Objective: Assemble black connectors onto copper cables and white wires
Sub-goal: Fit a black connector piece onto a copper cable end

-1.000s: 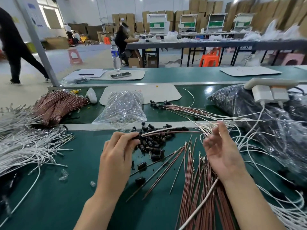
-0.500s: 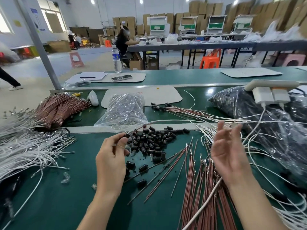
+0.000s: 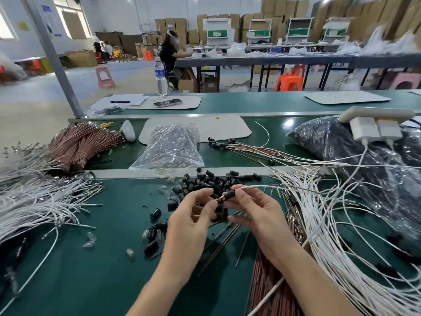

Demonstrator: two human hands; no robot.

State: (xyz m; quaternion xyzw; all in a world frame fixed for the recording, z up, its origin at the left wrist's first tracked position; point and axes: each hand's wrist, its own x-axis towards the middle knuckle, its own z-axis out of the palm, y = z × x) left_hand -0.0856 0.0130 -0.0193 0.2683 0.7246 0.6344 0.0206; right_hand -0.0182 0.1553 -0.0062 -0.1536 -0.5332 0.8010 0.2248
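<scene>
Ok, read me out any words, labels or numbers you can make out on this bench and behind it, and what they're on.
Nothing here reads clearly.
water bottle label: printed, too blurred to read.
wall posters: too small to read.
cardboard boxes stickers: too small to read.
white mat: faint orange marks, illegible.

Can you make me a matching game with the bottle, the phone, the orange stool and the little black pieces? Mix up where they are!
1 bottle
2 phone
3 stool
4 connectors

A lying flat on a white mat
B heaped on the near green belt
C on the floor
D standing upright on the far table

Pairs: 1-D, 2-A, 3-C, 4-B
</scene>
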